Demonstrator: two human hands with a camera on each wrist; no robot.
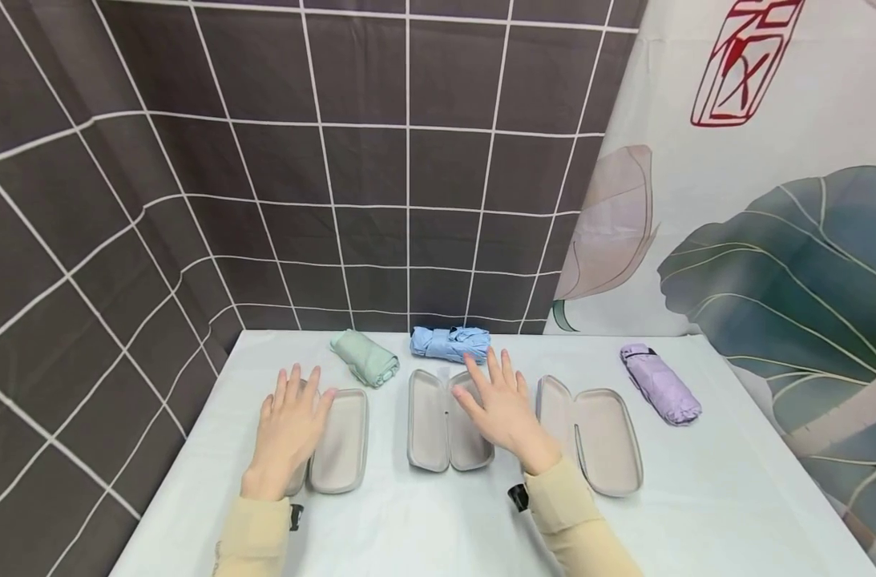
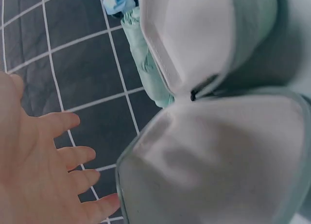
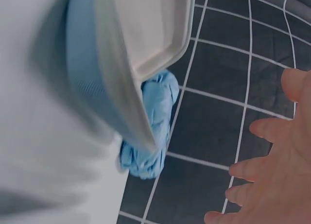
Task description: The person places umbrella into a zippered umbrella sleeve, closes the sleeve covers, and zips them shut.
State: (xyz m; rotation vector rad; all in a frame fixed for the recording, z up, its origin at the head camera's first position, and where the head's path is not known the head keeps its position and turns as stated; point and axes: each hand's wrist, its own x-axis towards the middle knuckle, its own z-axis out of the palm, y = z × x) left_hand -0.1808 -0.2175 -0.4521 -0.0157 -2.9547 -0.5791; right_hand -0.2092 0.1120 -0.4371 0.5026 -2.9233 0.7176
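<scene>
My left hand (image 1: 288, 429) has its fingers spread above the left open zip case (image 1: 340, 445), hiding much of its left half. Spread too, my right hand (image 1: 508, 410) hovers over the right half of the middle open case (image 1: 428, 425). Neither hand holds anything. Behind the cases lie a rolled green folding umbrella (image 1: 365, 358) and a blue one (image 1: 450, 343). A third open case (image 1: 611, 441) is right of my right hand, with a purple umbrella (image 1: 660, 383) beyond it. In the left wrist view, the pale lining (image 2: 214, 161) shows close up.
The white-covered table (image 1: 740, 497) ends at the back against a dark cloth (image 1: 358, 168) with white grid lines. At the right hangs a white cloth printed with large leaves (image 1: 791, 264). Each case lies spread flat with its two halves joined.
</scene>
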